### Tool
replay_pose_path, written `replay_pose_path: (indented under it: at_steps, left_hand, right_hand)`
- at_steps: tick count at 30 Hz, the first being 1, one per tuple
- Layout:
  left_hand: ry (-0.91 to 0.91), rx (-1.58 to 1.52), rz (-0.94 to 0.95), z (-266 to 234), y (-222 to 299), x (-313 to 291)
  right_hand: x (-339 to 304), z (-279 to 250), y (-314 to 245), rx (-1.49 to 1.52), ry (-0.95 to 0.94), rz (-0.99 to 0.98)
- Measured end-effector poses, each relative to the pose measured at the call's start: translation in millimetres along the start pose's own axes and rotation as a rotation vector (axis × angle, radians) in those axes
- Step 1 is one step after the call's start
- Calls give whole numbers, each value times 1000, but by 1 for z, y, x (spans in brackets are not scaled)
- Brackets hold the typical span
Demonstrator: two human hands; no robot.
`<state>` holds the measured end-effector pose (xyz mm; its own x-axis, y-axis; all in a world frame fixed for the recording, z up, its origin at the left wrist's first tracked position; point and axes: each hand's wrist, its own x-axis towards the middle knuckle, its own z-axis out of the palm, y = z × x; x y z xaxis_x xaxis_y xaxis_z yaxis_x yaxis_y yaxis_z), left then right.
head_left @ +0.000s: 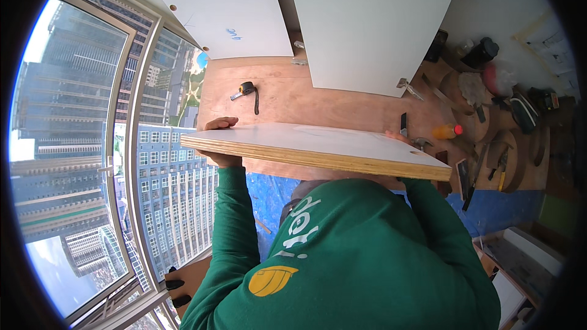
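A thick plywood panel (315, 154) with a white face and a bare layered edge is held up level in front of my chest. My left hand (221, 157) wraps round its left end, fingers over the top and palm beneath. Toward the right end, fingertips of my right hand (397, 137) show at the far edge of the panel; most of that hand is hidden by the board. Just beyond the panel, a tape measure (246, 88) lies on the wooden worktop (354, 105).
Two white cabinet panels (373, 30) stand at the back, the right one with a metal hinge (409, 88). Right of me are an orange bottle (447, 131), a hammer (422, 143), coiled edging strips (516, 159) and an iron (524, 112). Tall windows (79, 140) line the left. Blue sheeting (263, 198) hangs below the worktop.
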<state>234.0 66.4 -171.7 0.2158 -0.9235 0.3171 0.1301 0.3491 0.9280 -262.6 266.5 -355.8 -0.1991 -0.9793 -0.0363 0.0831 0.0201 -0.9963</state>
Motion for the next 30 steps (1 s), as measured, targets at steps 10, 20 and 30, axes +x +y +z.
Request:
replay_pose_path:
  at_steps: [10,20,30]
  left_hand:
    - [-143,-84,32,-12,-1,-5]
    - [67,-68,68,-2,59,3]
    - [127,16,32,8,69,1]
  right_hand:
    - [9,-8,32,-88,-81,-181]
    - [0,8,-12,-396,-28,-205]
    - [134,-133,-116,-1115,309,158]
